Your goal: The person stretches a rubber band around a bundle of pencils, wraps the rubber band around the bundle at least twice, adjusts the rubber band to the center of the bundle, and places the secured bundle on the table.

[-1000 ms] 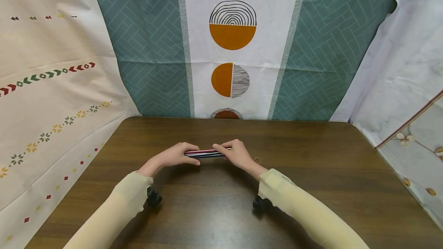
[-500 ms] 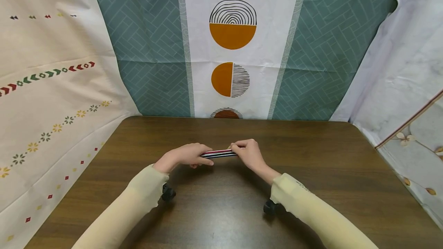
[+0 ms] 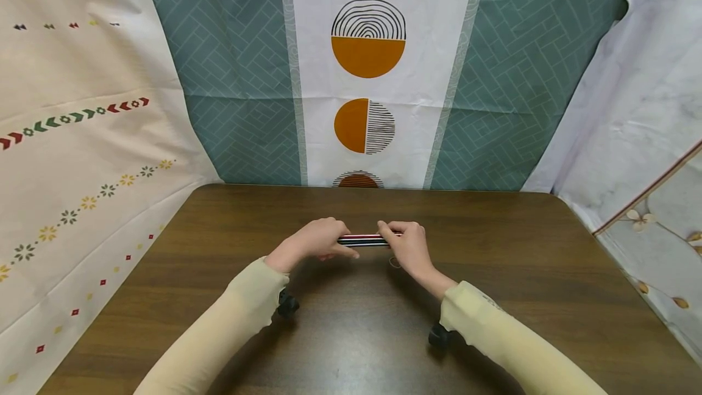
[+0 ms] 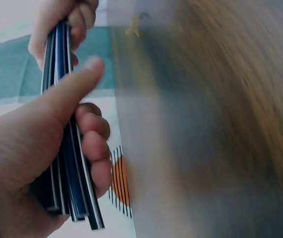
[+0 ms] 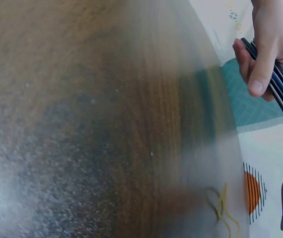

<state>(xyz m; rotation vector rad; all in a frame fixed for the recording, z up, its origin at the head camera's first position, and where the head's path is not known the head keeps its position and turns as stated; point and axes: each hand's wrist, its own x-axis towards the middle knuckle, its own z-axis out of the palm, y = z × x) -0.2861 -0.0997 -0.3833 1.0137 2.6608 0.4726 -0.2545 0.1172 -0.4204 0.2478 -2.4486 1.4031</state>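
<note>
Above the dark-brown, wood-grained worktop (image 3: 329, 334), you have shifted the bundle of slim, dark, pale-edged sticks (image 3: 364, 241) rightward, your left hand (image 3: 322, 238) and right hand (image 3: 411, 249) gripping opposite ends, so it seems steadily supported.

Behind the brown counter (image 3: 493, 236) hangs a green cloth (image 3: 241, 53), its white middle strip (image 3: 428, 47) printed with circles (image 3: 351, 127); left of the counter, a cream patterned cloth (image 3: 82, 66); right of it, a white marbled cloth (image 3: 636, 120).

Sticks (image 3: 364, 241): between left hand (image 3: 318, 239) and right hand (image 3: 412, 250), above the table (image 3: 340, 322)
Loop (image 5: 223, 202): on the table
Cloth (image 3: 247, 78): behind the table
</note>
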